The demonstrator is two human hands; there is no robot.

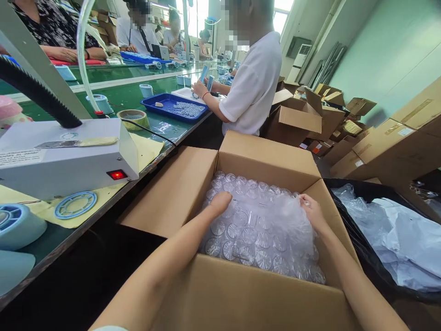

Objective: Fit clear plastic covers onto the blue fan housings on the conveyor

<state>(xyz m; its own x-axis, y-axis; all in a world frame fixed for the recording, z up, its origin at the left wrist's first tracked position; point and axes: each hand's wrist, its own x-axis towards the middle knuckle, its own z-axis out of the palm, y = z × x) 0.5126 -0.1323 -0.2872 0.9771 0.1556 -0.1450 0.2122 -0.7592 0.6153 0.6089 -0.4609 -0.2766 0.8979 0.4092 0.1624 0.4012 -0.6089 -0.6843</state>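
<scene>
Inside an open cardboard box (268, 161) lie rows of round clear plastic parts (250, 234). A thin, see-through plastic bag (275, 211) is spread over them, bunched up toward the right. My left hand (221, 202) has its fingers curled closed on the bag at the left. At the right, my right hand (312, 209) pinches the bag's gathered edge between thumb and fingers. Both hands are held just above the round parts, within the box walls.
Left of the box runs a green workbench with a white machine (69, 156), a roll of tape (133, 118) and a blue tray (175, 108). A person in a white shirt (255, 82) works beyond. A black-lined bin (396, 243) holds plastic film at right.
</scene>
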